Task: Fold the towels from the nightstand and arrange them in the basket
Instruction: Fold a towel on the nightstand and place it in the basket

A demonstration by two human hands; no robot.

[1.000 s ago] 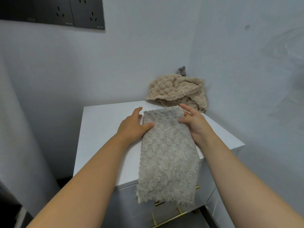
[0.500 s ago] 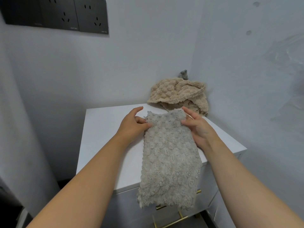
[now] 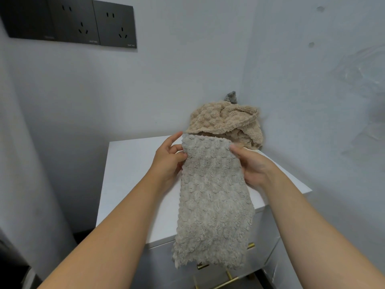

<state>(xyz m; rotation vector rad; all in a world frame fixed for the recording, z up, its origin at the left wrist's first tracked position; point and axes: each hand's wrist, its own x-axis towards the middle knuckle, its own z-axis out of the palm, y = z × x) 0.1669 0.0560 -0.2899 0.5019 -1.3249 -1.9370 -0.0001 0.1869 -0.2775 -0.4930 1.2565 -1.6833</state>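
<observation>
A grey bubble-textured towel [image 3: 212, 201], folded into a long strip, hangs in the air above the white nightstand [image 3: 129, 170]. My left hand [image 3: 168, 159] pinches its top left corner and my right hand [image 3: 252, 165] grips its top right edge. The strip's lower end dangles past the nightstand's front edge. A crumpled beige towel [image 3: 225, 122] lies heaped at the nightstand's back right corner, with a bit of darker grey cloth [image 3: 231, 97] poking up behind it. No basket is in view.
The nightstand stands in a corner, with walls close behind and to the right. Black wall sockets [image 3: 83, 24] sit at the upper left. Gold drawer handles [image 3: 227, 282] show below the towel. Dark floor lies to the left of the nightstand.
Both hands have lifted the grey towel's top edge up off the nightstand, so the strip now hangs from my fingers. The view has tilted down slightly.
</observation>
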